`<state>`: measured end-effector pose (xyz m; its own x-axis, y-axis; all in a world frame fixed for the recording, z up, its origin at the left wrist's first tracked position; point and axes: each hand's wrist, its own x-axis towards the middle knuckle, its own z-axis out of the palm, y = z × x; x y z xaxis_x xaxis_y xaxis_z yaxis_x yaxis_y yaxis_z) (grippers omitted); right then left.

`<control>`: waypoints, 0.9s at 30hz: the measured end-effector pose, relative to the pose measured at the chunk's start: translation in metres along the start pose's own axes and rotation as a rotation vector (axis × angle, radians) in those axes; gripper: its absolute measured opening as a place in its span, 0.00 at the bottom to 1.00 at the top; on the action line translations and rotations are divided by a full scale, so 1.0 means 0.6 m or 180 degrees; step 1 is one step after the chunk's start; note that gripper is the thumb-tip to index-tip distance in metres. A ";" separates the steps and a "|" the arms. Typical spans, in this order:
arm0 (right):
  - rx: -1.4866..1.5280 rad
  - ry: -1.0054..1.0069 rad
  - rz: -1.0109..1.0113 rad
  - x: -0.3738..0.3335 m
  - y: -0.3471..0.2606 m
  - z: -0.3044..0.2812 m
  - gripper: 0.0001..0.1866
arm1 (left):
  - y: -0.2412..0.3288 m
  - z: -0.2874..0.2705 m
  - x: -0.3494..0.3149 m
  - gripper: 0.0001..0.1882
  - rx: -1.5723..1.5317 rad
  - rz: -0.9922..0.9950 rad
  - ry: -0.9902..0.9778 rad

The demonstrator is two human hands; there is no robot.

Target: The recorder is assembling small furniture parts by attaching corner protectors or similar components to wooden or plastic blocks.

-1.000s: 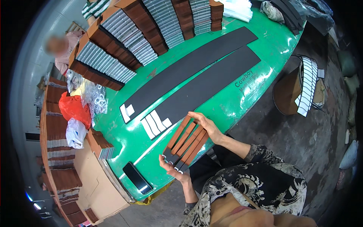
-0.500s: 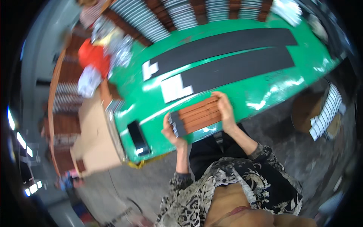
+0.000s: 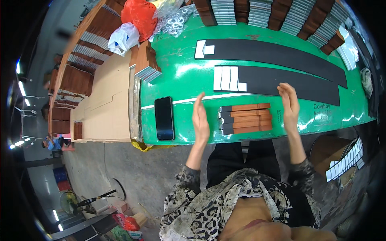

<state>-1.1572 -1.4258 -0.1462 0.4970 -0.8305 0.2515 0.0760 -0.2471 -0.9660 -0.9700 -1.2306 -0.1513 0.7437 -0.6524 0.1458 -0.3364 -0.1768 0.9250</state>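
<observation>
A small stack of brown strips with dark, white-marked left ends lies on the green table in front of me. Beside its left end, my left hand is raised with straight fingers, apart from the stack. On the other side, my right hand is held flat and upright, also touching nothing; its fingertips overlap the edge of the nearer long black strip. White pieces lie on that strip's left end. A second black strip lies behind it, with white pieces on its left end too.
Left of my left hand lies a black phone. A brown block stack, a red bag and a white bag stand at the far left. Rows of brown and grey stacks line the back. A bin stands at right.
Both hands have let go of the brown strips, which now rest on the table. The hands have moved apart to either side, and the view has turned.
</observation>
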 end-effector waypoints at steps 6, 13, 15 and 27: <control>-0.1595 -0.1818 -0.1042 0.186 -0.033 0.142 0.07 | -0.059 -0.019 0.190 0.21 0.1607 0.1028 -0.0143; -0.2417 -0.2039 -0.0860 0.306 0.052 0.305 0.10 | -0.102 0.041 0.265 0.18 0.2521 0.1105 0.0062; -0.2751 -0.2075 -0.1124 0.325 0.067 0.339 0.12 | -0.112 0.039 0.263 0.17 0.2386 0.1254 0.0268; -0.3449 -0.2697 -0.1440 0.391 0.074 0.374 0.11 | -0.112 0.035 0.272 0.15 0.1927 0.1238 0.0640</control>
<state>-0.8432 -1.5194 -0.1435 0.9901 -0.1357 0.0360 -0.1259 -0.9718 -0.1992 -0.8379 -1.3407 -0.1972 0.5779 -0.6135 0.5383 -0.8128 -0.3735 0.4470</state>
